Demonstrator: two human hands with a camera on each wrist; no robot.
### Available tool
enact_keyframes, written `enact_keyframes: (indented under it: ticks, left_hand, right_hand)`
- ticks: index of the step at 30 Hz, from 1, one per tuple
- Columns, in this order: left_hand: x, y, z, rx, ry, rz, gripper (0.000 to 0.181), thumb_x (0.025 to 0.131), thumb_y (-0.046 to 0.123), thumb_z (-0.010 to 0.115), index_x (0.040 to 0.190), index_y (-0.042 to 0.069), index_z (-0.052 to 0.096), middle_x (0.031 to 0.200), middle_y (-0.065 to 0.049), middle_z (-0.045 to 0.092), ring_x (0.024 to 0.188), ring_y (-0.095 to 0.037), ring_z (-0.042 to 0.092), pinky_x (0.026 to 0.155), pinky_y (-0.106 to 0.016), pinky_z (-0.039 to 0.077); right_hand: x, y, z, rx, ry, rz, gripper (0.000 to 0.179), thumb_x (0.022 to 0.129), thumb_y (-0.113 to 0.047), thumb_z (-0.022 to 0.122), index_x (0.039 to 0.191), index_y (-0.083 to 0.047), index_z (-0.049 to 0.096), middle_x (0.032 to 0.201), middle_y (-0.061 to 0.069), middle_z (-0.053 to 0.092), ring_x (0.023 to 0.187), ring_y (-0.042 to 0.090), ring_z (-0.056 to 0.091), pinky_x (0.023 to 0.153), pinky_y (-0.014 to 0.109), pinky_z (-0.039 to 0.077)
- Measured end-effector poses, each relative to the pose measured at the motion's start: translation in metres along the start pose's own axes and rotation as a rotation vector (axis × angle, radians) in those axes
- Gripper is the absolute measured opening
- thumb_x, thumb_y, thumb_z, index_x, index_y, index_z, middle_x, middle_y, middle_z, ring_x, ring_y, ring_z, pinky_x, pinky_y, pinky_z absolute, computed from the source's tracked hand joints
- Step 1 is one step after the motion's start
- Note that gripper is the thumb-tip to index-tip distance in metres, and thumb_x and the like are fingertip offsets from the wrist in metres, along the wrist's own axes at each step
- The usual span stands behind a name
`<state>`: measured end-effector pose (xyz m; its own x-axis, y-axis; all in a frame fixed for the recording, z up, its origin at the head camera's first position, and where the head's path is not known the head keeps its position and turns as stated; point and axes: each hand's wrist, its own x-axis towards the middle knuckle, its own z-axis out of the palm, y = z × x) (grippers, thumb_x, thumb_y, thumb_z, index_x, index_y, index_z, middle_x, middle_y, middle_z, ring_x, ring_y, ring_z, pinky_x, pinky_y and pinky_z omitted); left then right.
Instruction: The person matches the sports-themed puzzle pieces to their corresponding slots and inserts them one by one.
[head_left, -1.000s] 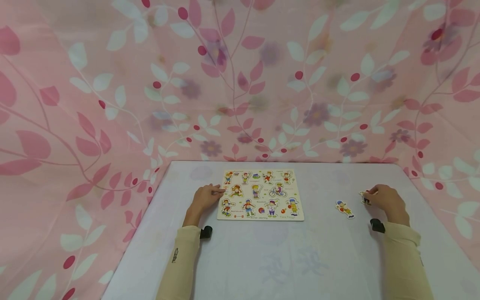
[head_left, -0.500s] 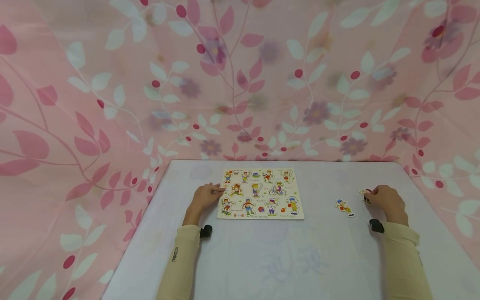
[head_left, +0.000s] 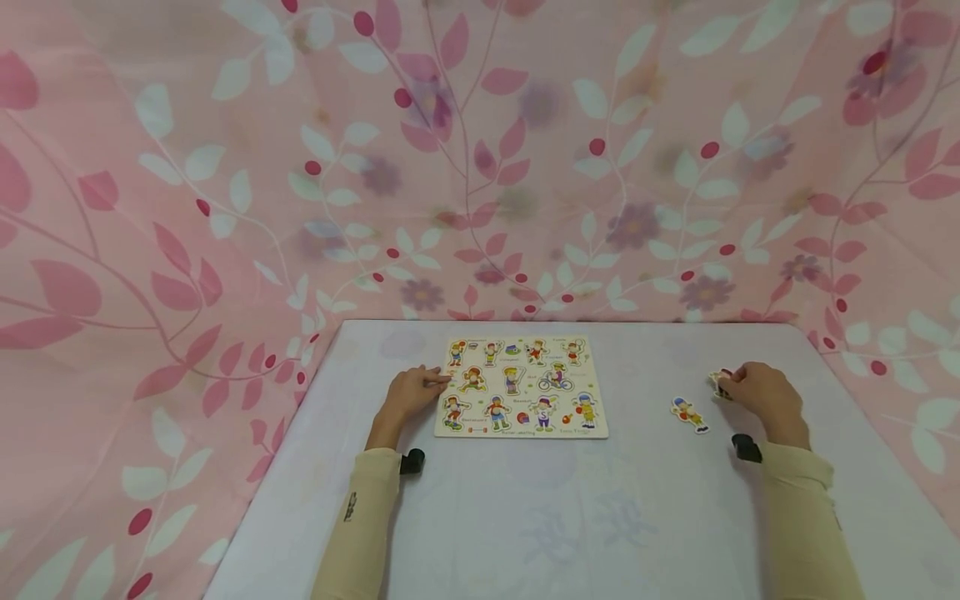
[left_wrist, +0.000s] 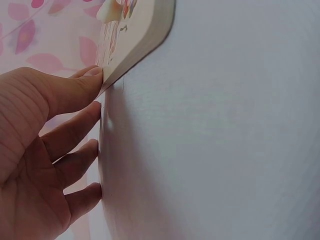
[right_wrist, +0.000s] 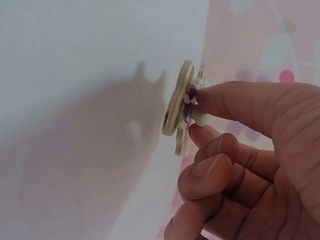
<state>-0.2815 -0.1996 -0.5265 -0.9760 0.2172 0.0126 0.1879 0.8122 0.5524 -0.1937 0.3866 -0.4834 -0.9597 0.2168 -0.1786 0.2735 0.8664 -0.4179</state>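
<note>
My left hand (head_left: 411,392) is at the left edge of a cream puzzle board (head_left: 553,435) printed with children playing sports. In the left wrist view the thumb (left_wrist: 82,92) touches the board's edge, while the other fingertips rest on the tabletop, spread apart. My right hand (head_left: 768,400) pinches a small wooden puzzle piece (head_left: 722,384) between thumb and index finger. The right wrist view has that puzzle piece (right_wrist: 176,107) tilted on edge by a pale knob, raised off the table, its shadow apart from it. Its picture is mostly hidden.
A second puzzle piece (head_left: 690,416), a figure in a blue cap, lies left of my right hand. The white-covered table (head_left: 525,492) ends at a pink floral curtain (head_left: 480,167) behind and on both sides. Dark wrist cameras (head_left: 412,462) sit at both cuffs.
My right hand has moved slightly left and away from me, taking the pinched puzzle piece with it. The left hand, the board and the other piece stay put.
</note>
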Motion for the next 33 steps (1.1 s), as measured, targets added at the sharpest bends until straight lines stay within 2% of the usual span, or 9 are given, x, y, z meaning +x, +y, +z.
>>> enact_keyframes:
  ticks: [3, 9, 12, 19, 26, 33]
  left_hand:
    - [0.000, 0.000, 0.000, -0.006, -0.003, -0.008, 0.022, 0.091, 0.023, 0.072, 0.112, 0.019, 0.077, 0.132, -0.004, 0.062, 0.137, -0.034, 0.041, 0.113, -0.052, 0.029]
    - [0.000, 0.001, -0.001, -0.018, -0.016, -0.019, 0.022, 0.091, 0.024, 0.072, 0.113, 0.019, 0.077, 0.133, -0.004, 0.061, 0.138, -0.034, 0.040, 0.113, -0.052, 0.028]
    - [0.000, 0.001, -0.001, -0.015, -0.016, -0.018, 0.022, 0.092, 0.025, 0.071, 0.112, 0.019, 0.077, 0.133, -0.004, 0.061, 0.138, -0.034, 0.040, 0.113, -0.052, 0.029]
    - [0.000, 0.001, -0.001, -0.003, -0.006, 0.000, 0.022, 0.092, 0.024, 0.071, 0.112, 0.019, 0.077, 0.132, -0.005, 0.061, 0.137, -0.036, 0.041, 0.112, -0.052, 0.030]
    - [0.001, 0.000, -0.001, 0.007, -0.011, -0.001, 0.023, 0.092, 0.025, 0.071, 0.113, 0.020, 0.076, 0.133, -0.004, 0.061, 0.137, -0.036, 0.041, 0.113, -0.053, 0.029]
    - [0.001, -0.001, 0.000, 0.012, -0.017, -0.009, 0.023, 0.092, 0.025, 0.071, 0.114, 0.020, 0.076, 0.134, -0.004, 0.060, 0.137, -0.035, 0.040, 0.113, -0.053, 0.028]
  right_hand:
    - [-0.003, -0.009, 0.000, 0.007, 0.018, -0.023, 0.039, 0.092, -0.032, 0.059, 0.097, 0.006, 0.058, 0.081, 0.019, 0.059, 0.072, 0.031, 0.051, 0.055, 0.036, 0.041]
    - [-0.007, -0.027, 0.001, 0.017, -0.013, -0.026, 0.040, 0.093, -0.034, 0.058, 0.100, 0.006, 0.057, 0.086, 0.020, 0.060, 0.074, 0.031, 0.052, 0.057, 0.036, 0.041]
    - [-0.010, -0.034, 0.002, 0.016, -0.003, -0.045, 0.041, 0.093, -0.034, 0.057, 0.101, 0.006, 0.057, 0.089, 0.021, 0.061, 0.075, 0.031, 0.052, 0.057, 0.036, 0.042]
    - [-0.013, -0.052, 0.004, 0.022, 0.035, -0.100, 0.039, 0.093, -0.034, 0.058, 0.101, 0.004, 0.059, 0.079, 0.013, 0.061, 0.069, 0.027, 0.053, 0.052, 0.034, 0.040]
    - [-0.012, -0.065, 0.012, 0.031, 0.042, -0.136, 0.038, 0.093, -0.035, 0.059, 0.102, 0.003, 0.060, 0.090, 0.019, 0.063, 0.072, 0.027, 0.056, 0.053, 0.035, 0.044]
    - [-0.011, -0.079, 0.023, 0.054, 0.044, -0.178, 0.034, 0.093, -0.033, 0.060, 0.100, 0.000, 0.062, 0.081, 0.010, 0.062, 0.066, 0.023, 0.054, 0.050, 0.032, 0.042]
